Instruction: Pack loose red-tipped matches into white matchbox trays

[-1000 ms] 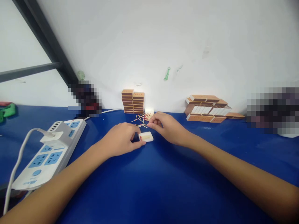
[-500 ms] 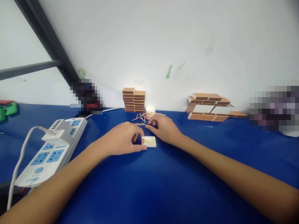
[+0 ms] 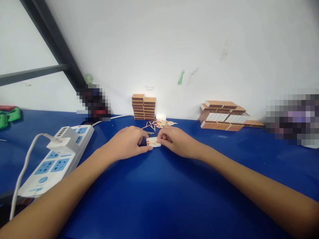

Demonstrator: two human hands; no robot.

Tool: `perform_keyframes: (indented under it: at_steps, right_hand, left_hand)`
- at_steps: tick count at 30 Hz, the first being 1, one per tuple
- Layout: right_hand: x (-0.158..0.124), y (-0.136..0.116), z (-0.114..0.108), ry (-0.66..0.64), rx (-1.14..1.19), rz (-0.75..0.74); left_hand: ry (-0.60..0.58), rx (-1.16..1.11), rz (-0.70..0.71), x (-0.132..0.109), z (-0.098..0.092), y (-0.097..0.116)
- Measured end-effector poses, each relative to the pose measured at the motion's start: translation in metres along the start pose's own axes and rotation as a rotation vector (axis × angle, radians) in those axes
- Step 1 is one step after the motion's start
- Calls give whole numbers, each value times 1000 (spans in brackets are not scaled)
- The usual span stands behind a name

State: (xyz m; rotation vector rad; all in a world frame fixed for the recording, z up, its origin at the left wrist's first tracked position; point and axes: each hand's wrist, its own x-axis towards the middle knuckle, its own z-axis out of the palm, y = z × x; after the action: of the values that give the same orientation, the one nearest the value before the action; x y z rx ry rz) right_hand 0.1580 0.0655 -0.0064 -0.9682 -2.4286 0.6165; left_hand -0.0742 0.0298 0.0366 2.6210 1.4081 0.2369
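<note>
A small white matchbox tray (image 3: pixel 154 145) sits on the blue table, with a few red-headed matchsticks (image 3: pixel 151 142) lying in it, heads to the left. My left hand (image 3: pixel 129 142) grips the tray's left end between thumb and fingers. Over the right end, the fingertips of my right hand (image 3: pixel 174 141) are pinched together on the pale end of a matchstick, which they partly hide. Just behind the hands lies a loose pile of matchsticks (image 3: pixel 165 122), some reaching left toward my left hand.
Matchboxes are stacked in two columns (image 3: pixel 144 108) against the wall. More matchboxes form a wider stack (image 3: pixel 221 116) at the right, some standing on edge. A white power strip (image 3: pixel 67 177) with a plugged-in charger (image 3: pixel 63 141) and cable lies left, beside my left forearm.
My right hand has come from the match pile to the tray's right end. The tray, in my left hand, has shifted back and slightly left, toward the pile.
</note>
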Motion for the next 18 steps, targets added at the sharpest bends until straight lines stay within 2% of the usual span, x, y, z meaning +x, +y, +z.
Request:
perform_keyframes:
  at_steps: [4, 7, 13, 18]
  right_hand:
    - [0, -7, 4, 16, 42, -24]
    - [-1, -9, 5, -20, 82, -31]
    - [-3, -14, 3, -108, 122, -44]
    - [-3, -14, -1, -112, 61, -70]
  left_hand:
    - [3, -24, 54, -1, 2, 5]
    - [4, -46, 93, -2, 3, 9]
    - [-18, -59, 77, -2, 3, 10]
    - [-19, -53, 71, -3, 2, 8]
